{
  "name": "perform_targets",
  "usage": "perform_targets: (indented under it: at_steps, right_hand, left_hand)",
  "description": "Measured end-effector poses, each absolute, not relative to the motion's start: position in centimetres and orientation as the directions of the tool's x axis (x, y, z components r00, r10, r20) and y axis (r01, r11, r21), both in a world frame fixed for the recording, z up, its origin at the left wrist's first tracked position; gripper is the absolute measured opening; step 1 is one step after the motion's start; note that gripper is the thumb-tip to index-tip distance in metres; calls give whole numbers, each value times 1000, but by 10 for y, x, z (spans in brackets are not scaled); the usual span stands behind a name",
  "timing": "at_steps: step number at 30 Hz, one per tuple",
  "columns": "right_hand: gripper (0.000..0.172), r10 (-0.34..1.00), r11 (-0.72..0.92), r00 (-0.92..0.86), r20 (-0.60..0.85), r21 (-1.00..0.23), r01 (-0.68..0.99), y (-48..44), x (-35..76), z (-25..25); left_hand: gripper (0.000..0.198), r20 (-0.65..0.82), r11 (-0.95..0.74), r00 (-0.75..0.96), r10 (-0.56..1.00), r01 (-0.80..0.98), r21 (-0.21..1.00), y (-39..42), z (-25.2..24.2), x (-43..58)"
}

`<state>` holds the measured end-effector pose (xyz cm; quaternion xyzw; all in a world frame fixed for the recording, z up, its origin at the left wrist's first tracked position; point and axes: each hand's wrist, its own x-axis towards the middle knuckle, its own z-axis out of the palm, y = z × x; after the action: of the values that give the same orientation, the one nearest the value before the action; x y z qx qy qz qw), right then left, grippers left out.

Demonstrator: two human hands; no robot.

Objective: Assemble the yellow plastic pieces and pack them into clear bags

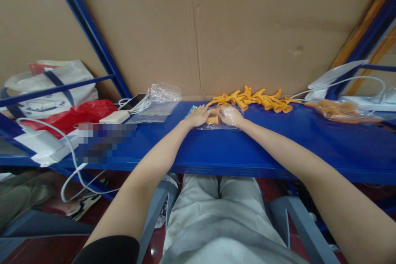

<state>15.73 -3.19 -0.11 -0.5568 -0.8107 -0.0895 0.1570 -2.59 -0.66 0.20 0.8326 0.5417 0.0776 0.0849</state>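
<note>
My left hand (pixel 199 116) lies with fingers stretched out on the left end of a clear plastic bag (pixel 222 125), over a small colourful printed patch. My right hand (pixel 229 116) is at the bag's right part, with shiny film over it, so it seems to be inside. Its fingers curl around an orange plastic piece, partly hidden by the hand. Between both hands, the flared end of an orange piece (pixel 213 120) shows through the film. Just behind my hands lies a row of orange branched plastic pieces with trumpet-like ends (pixel 262 100).
Stacked clear bags (pixel 157 105) lie left on the blue table (pixel 210 148), beside a phone (pixel 134 102) and white cables. A filled bag of orange pieces (pixel 334 110) sits at the right. Cardboard (pixel 198 29) walls the back. A red bag (pixel 80 115) and power strip (pixel 55 152) are far left.
</note>
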Motion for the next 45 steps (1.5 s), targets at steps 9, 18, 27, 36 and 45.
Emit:
perform_targets:
  at_steps: [9,18,27,36,45]
  right_hand:
    - [30,871,384,-353,341,-24,923,-27,156,0]
    - [20,770,548,-436,466,-134,826,-8,160,-12]
    - [27,859,484,-421,292,-194,853,-25,192,20]
    - [35,963,-71,69,260,0,997,-34,230,36]
    - [46,987,47,-54,149,49,998,-33,223,30]
  left_hand:
    - [65,38,-423,425,904,878,223,-7,2,-26]
    - [66,29,-438,446,895,862,255,-4,1,-23]
    - [66,4,-404,414,910,886,226,0,3,-25]
    - [69,18,-389,391,920,908,158,22,-2,-45]
    - [67,9,-386,391,920,902,195,18,2,-52]
